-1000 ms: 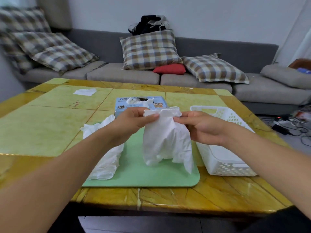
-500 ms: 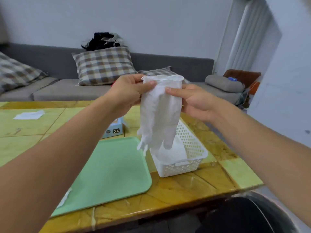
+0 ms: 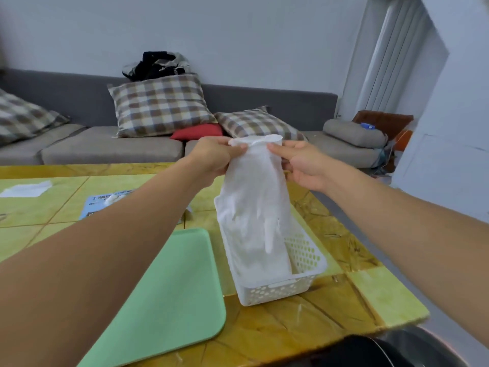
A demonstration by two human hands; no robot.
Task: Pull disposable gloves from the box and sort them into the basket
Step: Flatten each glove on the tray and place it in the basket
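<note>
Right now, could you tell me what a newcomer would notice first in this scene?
Both hands, left hand and right hand, pinch the cuff of white gloves hanging over the white basket on the yellow table. A green mat lies left of the basket, the blue glove box beyond it.

Glove (image 3: 254, 197) has been carried rightward off the green mat (image 3: 169, 295) and is now held over the white basket (image 3: 304, 263); a second ago it hung above the mat. Since half a second ago it has been lowered, fingertips now dipping into the basket against the gloves already inside. Cuff is still pinched by left hand (image 3: 214, 157) and right hand (image 3: 304, 165), both extended further out over the desk (image 3: 344, 313). Box (image 3: 105, 205) is now mostly hidden behind the left forearm.
</note>
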